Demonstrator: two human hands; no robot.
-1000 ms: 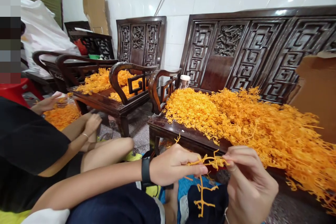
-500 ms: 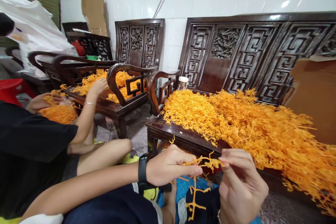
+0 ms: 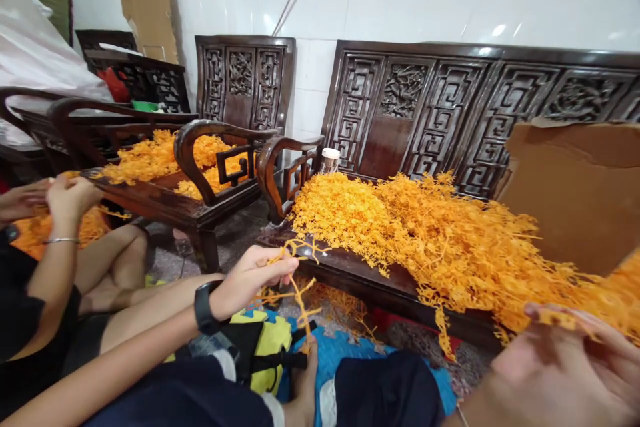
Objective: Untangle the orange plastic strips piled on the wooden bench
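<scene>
White wall (image 3: pixel 410 0), dark counter (image 3: pixel 400 283)

The wall behind the counter is tiled, and spots of light (image 3: pixel 499 30) shine on it. A dark wooden chair (image 3: pixel 173 210) stands left of the counter. Grey, speckled floor (image 3: pixel 240 235) shows beside the counter.

Prob. home living rm: carved wd armchair (image 3: pixel 239 110), matching bench (image 3: pixel 385 147), tiled wall (image 3: pixel 425 3).

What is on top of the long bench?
An orange heap spreads along its seat, with a white-lidded cup and cardboard behind. The heap hides much of the seat and the cup's base; anything beneath cannot be seen.
</scene>
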